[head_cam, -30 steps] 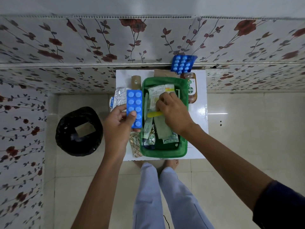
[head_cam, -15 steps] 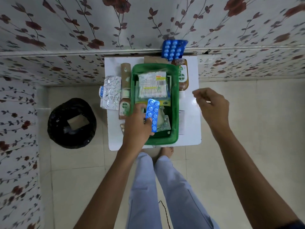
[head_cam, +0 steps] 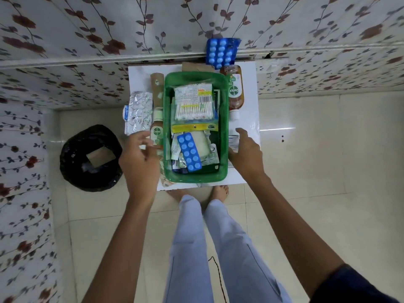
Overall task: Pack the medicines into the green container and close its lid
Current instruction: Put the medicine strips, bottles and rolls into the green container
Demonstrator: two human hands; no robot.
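The green container (head_cam: 223, 136) stands open on a white table (head_cam: 140, 75). Inside lie a pack of cotton swabs (head_cam: 193, 104), a blue blister strip (head_cam: 189, 154) and several other sachets. My left hand (head_cam: 140, 156) hovers left of the container, fingers apart and empty, over a small Dettol bottle (head_cam: 157, 133). My right hand (head_cam: 246, 153) is at the container's right side, also empty, touching a white packet (head_cam: 233, 138). A large Dettol bottle (head_cam: 235, 90) lies to the right, a silver blister sheet (head_cam: 137, 113) to the left, and a brown tube (head_cam: 157, 88) beside it.
A second blue blister pack (head_cam: 220, 52) leans on the wall ledge behind the table. A black-lined bin (head_cam: 91, 157) stands on the tiled floor to the left. My legs and bare feet (head_cam: 220, 191) are below the table. Floral walls enclose the back and left.
My left hand dropped the blue blister strip into the container and pulled back to the left. My right hand came down from the right to the container's side.
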